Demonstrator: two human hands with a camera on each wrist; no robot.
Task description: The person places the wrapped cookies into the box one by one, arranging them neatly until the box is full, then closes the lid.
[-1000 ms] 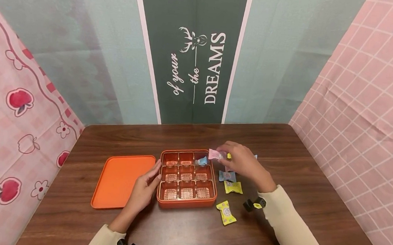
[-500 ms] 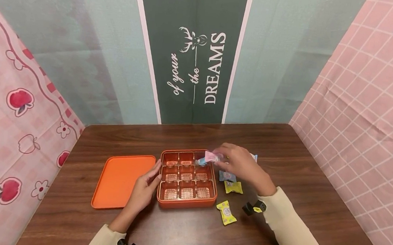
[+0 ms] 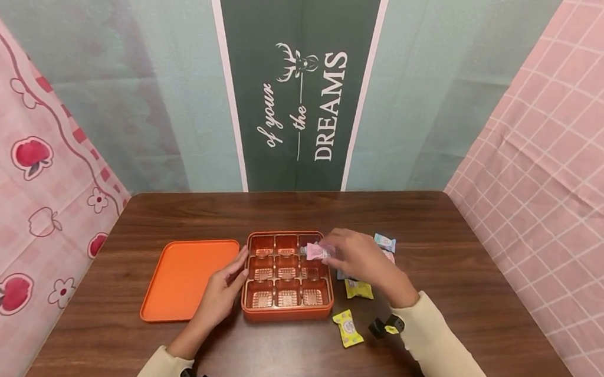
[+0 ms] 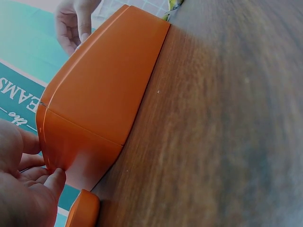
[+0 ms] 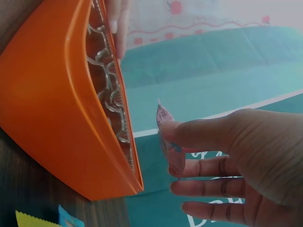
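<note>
My right hand [image 3: 360, 257] pinches a pink wrapped candy [image 3: 316, 252] between thumb and fingertips, above the right side of the orange box [image 3: 286, 315]. The right wrist view shows this pink candy [image 5: 166, 124] upright between thumb and index finger, with the other fingers spread apart. The box holds a shiny divided tray of several compartments. A blue candy [image 3: 303, 250] in the back right compartment is mostly hidden. My left hand [image 3: 223, 292] rests along the box's left wall, and in the left wrist view its fingertips touch the orange side.
The orange lid [image 3: 188, 280] lies left of the box. To its right are a yellow candy [image 3: 359, 289], another yellow candy [image 3: 347, 328] nearer the front, and a pale blue candy [image 3: 385, 242] farther back. My right hand partly covers other candies.
My right hand has moved left and slightly nearer with the pink candy, from beside the box to over its right compartments. The left hand stays on the box.
</note>
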